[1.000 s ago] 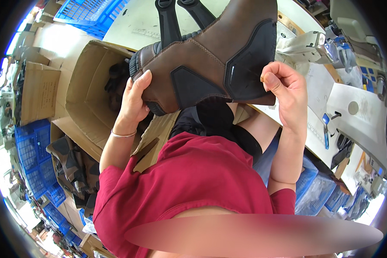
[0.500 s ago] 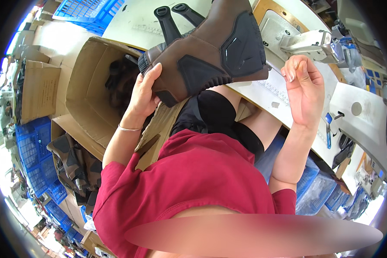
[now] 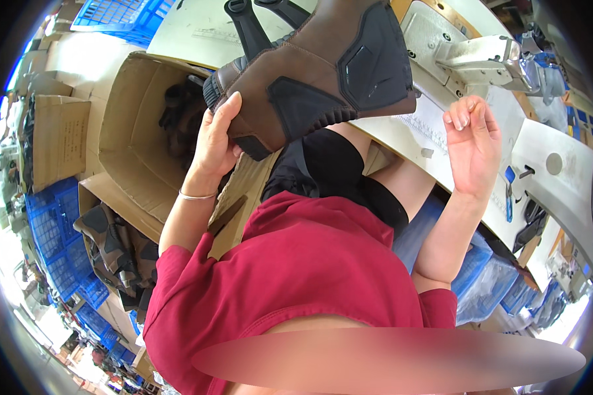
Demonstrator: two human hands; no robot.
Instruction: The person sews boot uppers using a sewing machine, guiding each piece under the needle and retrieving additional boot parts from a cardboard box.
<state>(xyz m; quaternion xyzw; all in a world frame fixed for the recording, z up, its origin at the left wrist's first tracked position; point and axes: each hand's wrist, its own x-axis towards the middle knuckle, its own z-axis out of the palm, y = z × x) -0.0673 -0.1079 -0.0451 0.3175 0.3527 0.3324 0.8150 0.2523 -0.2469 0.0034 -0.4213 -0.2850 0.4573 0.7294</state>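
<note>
A brown leather boot upper with black panels and black straps is held up over my lap and the table edge. My left hand grips its lower left end, thumb on the near face and the other fingers hidden behind. Raised to the right of the boot upper, apart from it, is my right hand. Its thumb and fingertips are pinched together; whatever may be between them is too small to make out. Beyond that hand stands the metal arm of a sewing machine.
An open cardboard box with dark pieces inside stands at my left. Below it, another box holds more boot uppers. Blue crates line the far left. On the white table at right lies a blue-handled tool.
The boot upper has shifted slightly left and up in view, still in my left hand. My right hand sits a little lower and farther right, still pinched. The whole view has shifted slightly.
</note>
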